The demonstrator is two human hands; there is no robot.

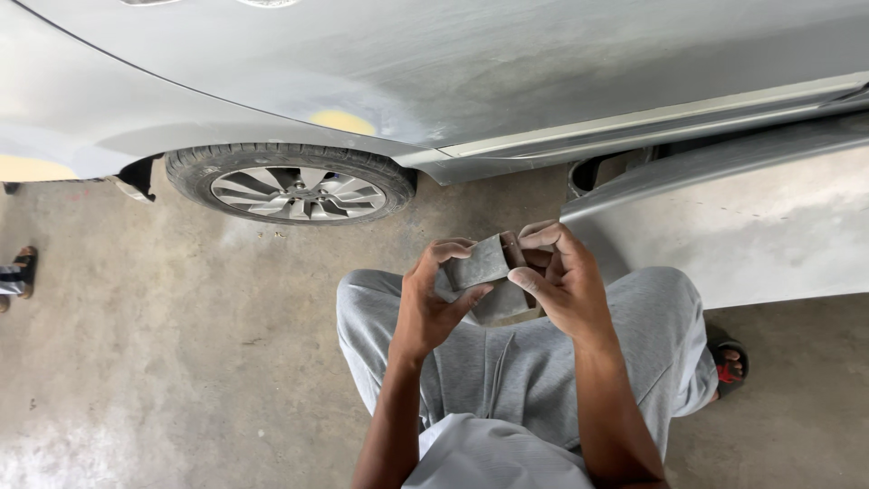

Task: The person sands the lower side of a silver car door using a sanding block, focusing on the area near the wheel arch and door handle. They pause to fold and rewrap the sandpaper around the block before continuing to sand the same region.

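grey folded sheet of sandpaper (484, 272): grasped by left hand (427, 303) and right hand (561, 281), each grip clenched on it, near grey car wheel (294, 192).

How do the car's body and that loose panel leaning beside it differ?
The car body sits on its wheel; the loose panel rests on the concrete floor. The body shows a yellow filler patch; the panel shows none. Both are dull, sanded grey. Both hands hold a grey sanding sheet.
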